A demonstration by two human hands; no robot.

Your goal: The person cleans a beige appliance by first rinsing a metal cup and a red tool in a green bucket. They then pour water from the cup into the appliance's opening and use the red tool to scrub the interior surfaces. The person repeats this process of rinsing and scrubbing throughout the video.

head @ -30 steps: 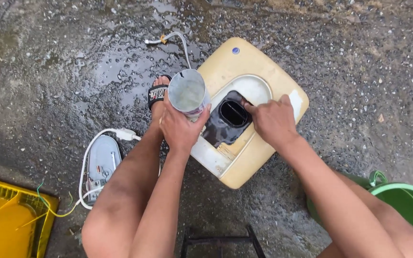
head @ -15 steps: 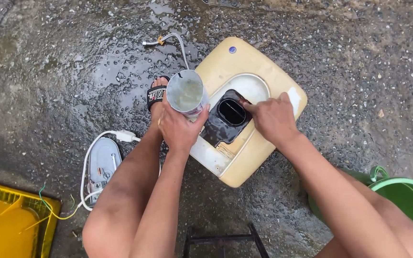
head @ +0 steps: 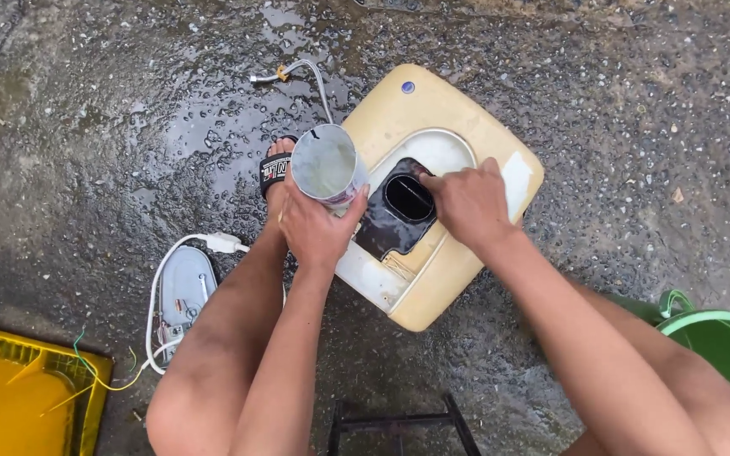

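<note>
A cream-yellow square appliance casing (head: 466,118) lies flat on wet concrete, with a white inner panel and a black-rimmed opening (head: 407,198) in its middle. My left hand (head: 314,228) grips a metal can (head: 327,165) held upright just left of the opening; its open top shows pale liquid inside. My right hand (head: 466,203) rests on the casing with its fingers at the right rim of the black opening. Whether those fingers pinch anything is hidden.
My foot in a black sandal (head: 276,169) stands left of the casing. A white cover with a cord (head: 183,291) lies at lower left, a yellow crate (head: 19,393) in the corner, a green bucket (head: 720,350) at right, a hose end (head: 285,74) above, a black frame (head: 399,422) below.
The can has stayed over the left side of the casing, tipping slightly more upright. My right hand has kept its place at the black opening.
</note>
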